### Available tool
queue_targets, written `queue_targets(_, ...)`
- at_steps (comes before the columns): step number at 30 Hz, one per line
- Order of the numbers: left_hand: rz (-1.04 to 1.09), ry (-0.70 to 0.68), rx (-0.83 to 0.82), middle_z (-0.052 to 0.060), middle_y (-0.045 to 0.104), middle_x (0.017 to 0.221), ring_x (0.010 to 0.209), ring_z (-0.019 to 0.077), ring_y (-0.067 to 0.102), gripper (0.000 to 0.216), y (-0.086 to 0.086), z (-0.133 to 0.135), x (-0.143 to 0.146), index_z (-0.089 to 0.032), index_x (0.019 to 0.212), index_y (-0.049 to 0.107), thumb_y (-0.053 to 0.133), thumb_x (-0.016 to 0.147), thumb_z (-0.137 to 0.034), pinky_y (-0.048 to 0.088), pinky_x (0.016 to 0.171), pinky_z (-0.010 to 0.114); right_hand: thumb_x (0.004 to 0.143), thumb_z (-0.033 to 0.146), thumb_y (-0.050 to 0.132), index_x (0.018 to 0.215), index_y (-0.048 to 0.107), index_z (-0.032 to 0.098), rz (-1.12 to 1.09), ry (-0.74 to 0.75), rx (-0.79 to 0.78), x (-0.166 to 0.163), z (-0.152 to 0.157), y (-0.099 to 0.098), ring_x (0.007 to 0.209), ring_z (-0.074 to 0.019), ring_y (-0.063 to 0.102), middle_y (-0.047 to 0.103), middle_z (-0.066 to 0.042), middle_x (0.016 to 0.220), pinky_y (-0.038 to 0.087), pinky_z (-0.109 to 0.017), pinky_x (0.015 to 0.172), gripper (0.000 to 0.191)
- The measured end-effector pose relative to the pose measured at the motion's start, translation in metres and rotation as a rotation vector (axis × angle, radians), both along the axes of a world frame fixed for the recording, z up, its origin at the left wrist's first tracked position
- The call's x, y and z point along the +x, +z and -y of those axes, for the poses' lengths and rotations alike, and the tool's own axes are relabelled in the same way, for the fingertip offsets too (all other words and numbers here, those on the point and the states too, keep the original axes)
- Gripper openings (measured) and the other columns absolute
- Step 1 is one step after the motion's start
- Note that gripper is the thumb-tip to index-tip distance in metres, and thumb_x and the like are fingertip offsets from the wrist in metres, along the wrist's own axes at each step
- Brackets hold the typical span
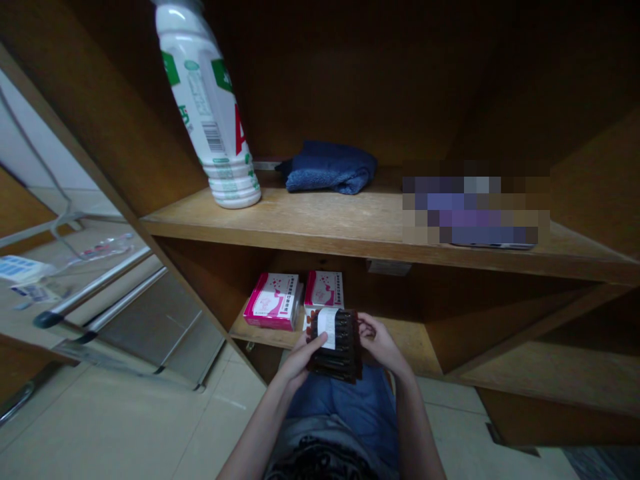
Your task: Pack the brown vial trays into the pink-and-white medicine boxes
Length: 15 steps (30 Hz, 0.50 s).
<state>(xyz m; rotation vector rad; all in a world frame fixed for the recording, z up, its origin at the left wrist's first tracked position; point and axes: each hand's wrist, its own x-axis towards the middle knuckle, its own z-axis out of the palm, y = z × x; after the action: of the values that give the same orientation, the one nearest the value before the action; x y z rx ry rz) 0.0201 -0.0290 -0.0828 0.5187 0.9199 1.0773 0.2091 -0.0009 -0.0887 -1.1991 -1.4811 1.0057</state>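
Observation:
A pack of dark brown oral-liquid vials [344, 343] with a white label is held in front of the lower shelf, above my lap. My left hand [306, 355] is closed on its left side, the thumb lying across the label. At the right edge of the pack, my right hand [379, 340] has its fingers curled against it; part of those fingers is hidden. Just behind, on the lower shelf, lie a pink and white box [273, 301] and a second pink and white box [324, 289], partly covered by the vials.
On the upper shelf [320, 223] are a tall white bottle [213, 127], a folded blue towel [330, 167] and a blurred-out item [470, 210]. A metal-framed rack [145, 320] stands left of the wooden cabinet. Tiled floor [125, 413] extends below.

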Motion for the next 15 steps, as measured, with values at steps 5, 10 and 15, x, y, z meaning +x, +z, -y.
queue_targets(5, -0.070, 0.019, -0.069, 0.009, 0.074, 0.080, 0.076, 0.0206, 0.069, 0.044, 0.006, -0.004, -0.002, -0.011, 0.100, 0.067, 0.078, 0.065, -0.035, 0.051, 0.079, 0.030, 0.063, 0.017, 0.056, 0.098, 0.070, 0.019, 0.075, -0.305, 0.038, -0.022, -0.026, -0.031, 0.059, -0.0162, 0.056, 0.069, -0.005, 0.080, 0.046, -0.028, 0.060, 0.038)
queue_targets(10, -0.090, 0.000, -0.109, 0.010, 0.074, 0.083, 0.076, 0.0196, 0.069, 0.042, 0.006, -0.005, -0.001, -0.011, 0.097, 0.068, 0.077, 0.066, -0.038, 0.052, 0.069, 0.026, 0.061, 0.014, 0.052, 0.071, 0.073, 0.023, 0.102, -0.376, 0.069, -0.034, -0.035, -0.035, 0.073, -0.0237, 0.063, 0.071, -0.006, 0.071, 0.046, -0.036, 0.075, 0.025)
queue_targets(15, -0.050, -0.074, -0.092, 0.010, 0.074, 0.086, 0.078, 0.0200, 0.069, 0.041, -0.006, -0.006, -0.002, -0.011, 0.097, 0.068, 0.075, 0.068, -0.039, 0.052, 0.069, 0.026, 0.066, 0.020, 0.054, 0.077, 0.073, 0.022, 0.050, -0.294, 0.115, -0.028, -0.025, -0.028, 0.076, -0.0241, 0.064, 0.073, -0.006, 0.080, 0.049, -0.036, 0.072, 0.022)
